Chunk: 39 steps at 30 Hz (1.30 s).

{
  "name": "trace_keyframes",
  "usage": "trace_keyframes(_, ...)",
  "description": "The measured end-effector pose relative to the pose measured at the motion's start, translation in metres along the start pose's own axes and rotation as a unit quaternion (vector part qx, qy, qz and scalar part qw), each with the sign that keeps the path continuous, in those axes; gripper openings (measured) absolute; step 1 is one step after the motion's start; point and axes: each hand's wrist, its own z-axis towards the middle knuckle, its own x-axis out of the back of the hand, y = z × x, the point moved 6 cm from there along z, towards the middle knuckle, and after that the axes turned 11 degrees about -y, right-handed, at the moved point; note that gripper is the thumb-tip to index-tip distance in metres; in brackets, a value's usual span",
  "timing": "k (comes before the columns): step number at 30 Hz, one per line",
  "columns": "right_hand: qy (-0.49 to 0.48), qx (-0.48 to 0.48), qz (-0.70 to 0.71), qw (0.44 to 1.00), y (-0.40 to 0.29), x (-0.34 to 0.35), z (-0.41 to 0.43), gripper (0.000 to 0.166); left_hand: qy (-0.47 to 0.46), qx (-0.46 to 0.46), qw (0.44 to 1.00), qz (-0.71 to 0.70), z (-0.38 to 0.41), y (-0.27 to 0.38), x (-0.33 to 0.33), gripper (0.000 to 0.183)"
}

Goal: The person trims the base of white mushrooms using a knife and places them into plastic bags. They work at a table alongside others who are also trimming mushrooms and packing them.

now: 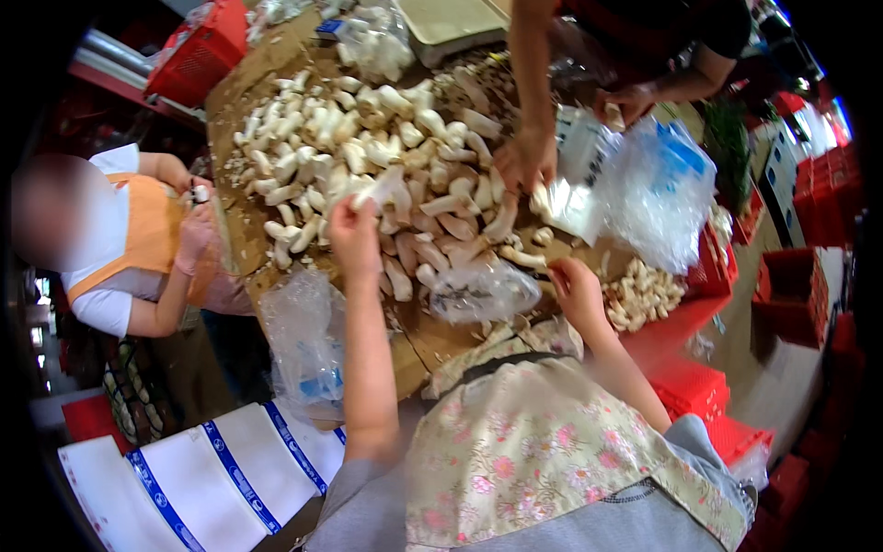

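My left hand (355, 241) pinches a whitish king oyster mushroom (383, 188) above a large heap of king oyster mushrooms (310, 152) on the table (238, 231). To the right, my right hand (578, 288) hovers near the table's front edge with thumb and fingers brought together. Just beyond its fingertips lies a long mushroom (522, 258); whether the fingers hold something small is unclear. A crumpled clear plastic bag (486, 291) lies between my two hands. Trimmed small mushroom pieces (641, 295) are gathered right of my right hand.
Across the table a co-worker's hand (528, 162) reaches into the heap. Another person in an orange apron (155, 241) works at the left. Plastic bags (655, 193) sit at right, beside a red crate (710, 265). White boxes with blue bands (234, 476) stand at lower left.
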Motion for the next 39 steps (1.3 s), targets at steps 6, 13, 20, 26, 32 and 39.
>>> trace_keyframes(6, -0.032, -0.03, -0.145, 0.988, 0.023, -0.011, 0.005, 0.02, -0.026, 0.024, 0.923, -0.383, -0.026, 0.044, 0.0, 0.031)
trace_keyframes(13, -0.099, -0.083, -0.205, 0.97, 0.044, -0.032, 0.005, 0.021, -0.306, 0.287, 0.65, -0.634, -0.099, 0.01, -0.073, 0.047)
trace_keyframes(20, 0.016, 0.048, -0.186, 0.981, 0.009, 0.03, -0.025, 0.019, -0.298, 0.217, 0.857, -0.359, -0.151, 0.03, -0.07, 0.042)
trace_keyframes(26, 0.008, 0.187, -0.091, 0.978, -0.091, 0.031, -0.024, 0.019, -0.321, 0.174, 0.869, -0.334, -0.167, 0.039, -0.076, 0.037)
trace_keyframes(32, 0.027, 0.333, -0.092, 0.938, -0.152, 0.013, -0.014, 0.025, -0.365, 0.197, 0.844, -0.339, -0.177, 0.059, -0.074, 0.038)
trace_keyframes(39, 0.027, 0.374, -0.128, 0.918, -0.17, 0.0, -0.013, 0.032, -0.372, 0.184, 0.83, -0.374, -0.18, 0.059, -0.06, 0.037)
